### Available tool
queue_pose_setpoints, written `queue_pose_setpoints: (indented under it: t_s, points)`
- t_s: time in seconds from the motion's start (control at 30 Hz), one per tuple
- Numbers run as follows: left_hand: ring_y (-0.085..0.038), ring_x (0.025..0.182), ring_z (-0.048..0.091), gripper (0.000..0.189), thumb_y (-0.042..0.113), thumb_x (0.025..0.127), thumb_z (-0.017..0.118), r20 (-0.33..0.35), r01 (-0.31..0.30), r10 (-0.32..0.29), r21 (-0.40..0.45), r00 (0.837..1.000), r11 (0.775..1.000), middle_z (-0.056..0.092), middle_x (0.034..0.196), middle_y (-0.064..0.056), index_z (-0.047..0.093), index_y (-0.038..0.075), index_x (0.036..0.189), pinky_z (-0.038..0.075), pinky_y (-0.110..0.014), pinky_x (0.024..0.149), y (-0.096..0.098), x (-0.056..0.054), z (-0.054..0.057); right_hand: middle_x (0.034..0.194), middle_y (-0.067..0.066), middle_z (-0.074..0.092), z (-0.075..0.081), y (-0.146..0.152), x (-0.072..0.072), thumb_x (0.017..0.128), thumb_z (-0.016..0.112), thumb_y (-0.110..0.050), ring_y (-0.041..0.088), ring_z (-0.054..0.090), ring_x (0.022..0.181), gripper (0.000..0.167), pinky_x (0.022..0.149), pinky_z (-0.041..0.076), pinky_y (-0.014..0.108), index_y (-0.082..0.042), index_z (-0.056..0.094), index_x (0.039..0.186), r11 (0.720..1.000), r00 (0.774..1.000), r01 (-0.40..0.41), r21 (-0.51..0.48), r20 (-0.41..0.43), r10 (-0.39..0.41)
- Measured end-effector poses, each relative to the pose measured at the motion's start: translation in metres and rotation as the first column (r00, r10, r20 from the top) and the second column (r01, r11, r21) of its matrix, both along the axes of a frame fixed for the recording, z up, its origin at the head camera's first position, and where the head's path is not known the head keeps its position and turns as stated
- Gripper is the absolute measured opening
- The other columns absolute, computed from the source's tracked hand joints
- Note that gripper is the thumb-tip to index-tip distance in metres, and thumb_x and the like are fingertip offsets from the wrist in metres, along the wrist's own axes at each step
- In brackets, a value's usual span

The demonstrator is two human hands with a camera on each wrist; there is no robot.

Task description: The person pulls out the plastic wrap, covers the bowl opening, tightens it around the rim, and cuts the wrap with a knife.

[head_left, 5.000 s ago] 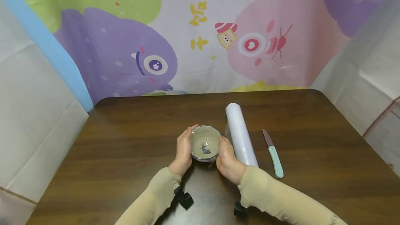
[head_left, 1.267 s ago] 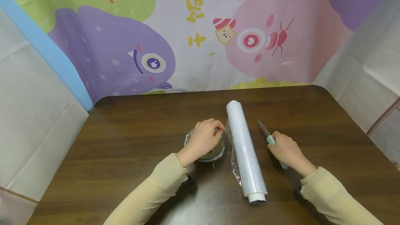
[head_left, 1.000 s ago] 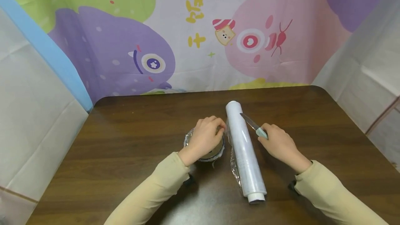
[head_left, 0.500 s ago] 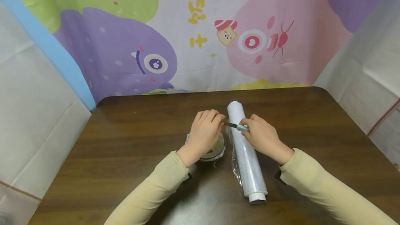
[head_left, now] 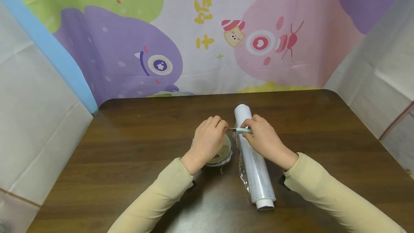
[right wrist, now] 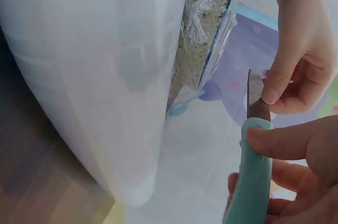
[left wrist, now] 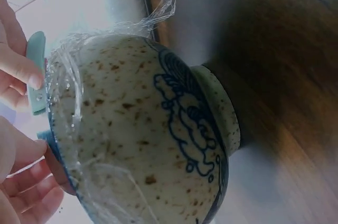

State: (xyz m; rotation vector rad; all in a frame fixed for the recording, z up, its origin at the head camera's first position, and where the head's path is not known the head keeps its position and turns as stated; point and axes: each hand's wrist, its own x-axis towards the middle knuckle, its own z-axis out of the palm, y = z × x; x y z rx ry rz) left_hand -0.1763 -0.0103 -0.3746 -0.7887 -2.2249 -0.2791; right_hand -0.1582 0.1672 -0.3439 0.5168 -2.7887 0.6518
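Above the wrap-covered bowl, my left hand (head_left: 207, 141) pinches the blade of a small knife (right wrist: 253, 176) between thumb and fingers. My right hand (head_left: 263, 136) grips the knife's mint-green handle, which crosses above the cling film roll (head_left: 255, 168) in the head view. The speckled bowl (left wrist: 142, 118) has a blue rim and a blue pattern, and stands upright on its foot on the table. Crinkled cling film (left wrist: 68, 86) clings round its upper wall, with a loose wisp sticking out. My left hand hides part of the bowl's top in the head view.
The white roll lies lengthwise just right of the bowl, with a loose film edge (head_left: 243, 175) along its left side. Both rest on a dark wooden table (head_left: 139, 143). A cartoon-print curtain (head_left: 207, 71) hangs behind the far edge.
Both hands held the bowl earlier. My right hand has since picked up the knife from the table and carried it left over the roll. The blade now meets my left fingers above the bowl.
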Motion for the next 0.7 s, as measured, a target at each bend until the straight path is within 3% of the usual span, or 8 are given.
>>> queue_pose_setpoints:
  t_s: [0.33,0.5,0.7]
  points:
    - [-0.016,0.062,0.051,0.008,0.001,0.077,0.062,-0.045,-0.084,0.088,0.076,0.995,0.994,0.053,0.074,-0.002,0.061,0.009,0.077,0.043,-0.025,0.046,-0.003,0.002,0.001,0.083,0.007,0.056,-0.002,-0.003,-0.002,0.077,0.069,-0.005,0.022,0.050,0.078,0.013,0.068,0.040,0.034,-0.004,0.066,0.090,0.982,0.994,-0.054,-0.179,-0.100,0.036]
    - [-0.015,0.059,0.053,0.005,0.006,0.082,0.062,0.042,-0.094,0.088,0.144,0.995,0.985,0.052,0.075,-0.002,0.060,0.009,0.080,0.043,-0.027,0.041,-0.002,0.006,0.001,0.085,0.005,0.057,0.000,-0.006,-0.001,0.077,0.070,-0.007,0.018,0.053,0.077,0.015,0.068,0.043,0.032,-0.005,0.065,0.091,0.949,0.986,-0.080,-0.304,-0.166,0.030]
    - [-0.013,0.060,0.054,0.003,0.009,0.087,0.058,0.206,-0.049,-0.014,0.297,0.978,0.954,0.055,0.077,-0.002,0.059,0.008,0.085,0.046,-0.028,0.050,0.001,0.011,0.003,0.085,0.004,0.056,0.001,-0.014,0.001,0.079,0.070,-0.010,0.013,0.051,0.074,0.017,0.065,0.040,0.027,-0.007,0.066,0.095,0.891,0.988,-0.039,-0.452,-0.148,-0.032]
